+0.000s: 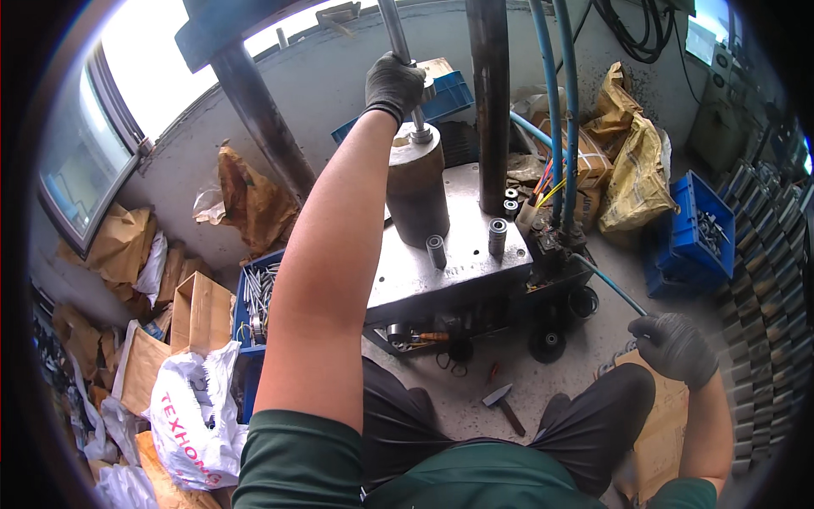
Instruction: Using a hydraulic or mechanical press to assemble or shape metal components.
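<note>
My left hand [395, 86], in a dark grey glove, is closed around an upright metal rod [394, 27]. The rod runs down to the top of a thick steel cylinder [416, 193] standing on a heavy metal press table [398, 276]. Part of the rod is hidden by the glove. Low on the right, my right hand [678, 348], gloved too, grips the end of a thin blue lever [612, 287] that reaches to a hydraulic valve block [555, 254]. Two short metal sleeves, one nearer [436, 252] and one farther right [498, 237], stand upright on the table.
Dark press columns [489, 110] rise beside the cylinder. Blue hoses [570, 110] hang at the right. A hammer [504, 407] lies on the floor between my legs. Blue crates of metal parts stand left [248, 305] and right [691, 237]. Sacks and cartons [203, 314] crowd the left.
</note>
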A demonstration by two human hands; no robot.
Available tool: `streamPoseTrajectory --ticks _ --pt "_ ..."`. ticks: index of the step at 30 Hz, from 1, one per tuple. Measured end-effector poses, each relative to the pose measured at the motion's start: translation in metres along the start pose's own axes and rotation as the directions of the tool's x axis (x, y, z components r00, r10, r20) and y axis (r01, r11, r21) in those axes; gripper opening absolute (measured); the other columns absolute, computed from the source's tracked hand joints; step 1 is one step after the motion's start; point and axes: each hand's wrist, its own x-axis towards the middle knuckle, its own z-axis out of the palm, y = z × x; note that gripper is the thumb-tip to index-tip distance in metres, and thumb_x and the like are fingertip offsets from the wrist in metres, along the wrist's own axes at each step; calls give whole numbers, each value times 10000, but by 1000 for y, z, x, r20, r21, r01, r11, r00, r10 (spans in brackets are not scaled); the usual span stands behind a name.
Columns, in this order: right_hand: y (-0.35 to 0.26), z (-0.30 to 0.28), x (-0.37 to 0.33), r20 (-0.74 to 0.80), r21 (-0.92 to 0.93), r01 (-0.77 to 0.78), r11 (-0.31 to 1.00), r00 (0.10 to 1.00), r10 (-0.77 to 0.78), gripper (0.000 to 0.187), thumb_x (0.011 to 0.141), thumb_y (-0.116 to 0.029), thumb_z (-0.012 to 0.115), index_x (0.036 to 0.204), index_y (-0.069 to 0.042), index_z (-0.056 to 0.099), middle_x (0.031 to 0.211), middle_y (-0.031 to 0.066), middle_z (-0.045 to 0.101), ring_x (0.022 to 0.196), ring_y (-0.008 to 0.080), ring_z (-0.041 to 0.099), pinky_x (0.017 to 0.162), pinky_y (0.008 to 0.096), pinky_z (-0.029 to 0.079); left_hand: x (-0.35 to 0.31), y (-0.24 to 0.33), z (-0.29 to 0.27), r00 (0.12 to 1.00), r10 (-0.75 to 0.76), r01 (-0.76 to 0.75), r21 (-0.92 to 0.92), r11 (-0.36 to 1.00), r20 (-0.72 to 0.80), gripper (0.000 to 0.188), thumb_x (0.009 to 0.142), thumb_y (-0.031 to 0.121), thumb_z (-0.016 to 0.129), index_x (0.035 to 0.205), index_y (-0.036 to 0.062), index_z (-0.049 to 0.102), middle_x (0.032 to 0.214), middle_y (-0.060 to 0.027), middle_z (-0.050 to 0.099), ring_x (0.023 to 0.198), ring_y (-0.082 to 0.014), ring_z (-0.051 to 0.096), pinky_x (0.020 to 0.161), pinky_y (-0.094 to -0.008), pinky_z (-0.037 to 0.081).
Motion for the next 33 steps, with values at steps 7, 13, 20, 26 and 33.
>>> streamPoseTrajectory --ticks 7,13,20,26,33 --pt "19 2 -4 236 -123 144 982 965 -113 262 829 -204 668 1012 -41 759 898 185 734 841 387 713 797 464 573 15 -12 10 999 -2 3 -42 999 34 284 852 223 692 1072 50 745 998 -199 764 982 -337 746 908 -412 586" --pt "22 2 -6 245 -167 189 968 959 -145 246 847 -204 657 1009 -47 754 897 188 733 842 383 713 790 461 573 24 -21 17 999 -27 31 -118 993 40 308 845 232 704 1087 46 745 1010 -202 763 1000 -348 743 929 -414 578" --pt "19 4 -4 82 -122 69 990 995 -59 232 846 -200 660 1006 -63 758 896 183 735 850 385 712 794 467 570 23 -24 16 999 5 -2 -75 997 32 314 839 251 706 1073 47 749 1006 -206 763 1009 -353 738 930 -418 576" --pt "18 4 -4 107 -87 88 992 991 -78 225 845 -195 667 1005 -68 761 880 179 733 836 379 717 777 461 574 16 -20 16 992 119 -119 5 993 -35 204 887 124 674 1003 -42 701 800 -143 766 760 -220 784 711 -318 633" --pt "25 3 -6 184 -96 102 990 979 -83 250 852 -207 662 1026 -57 762 900 178 742 855 379 721 811 463 578 16 -19 17 995 96 -97 -32 995 -22 207 882 131 677 1016 -24 706 814 -142 769 765 -221 784 719 -321 634"
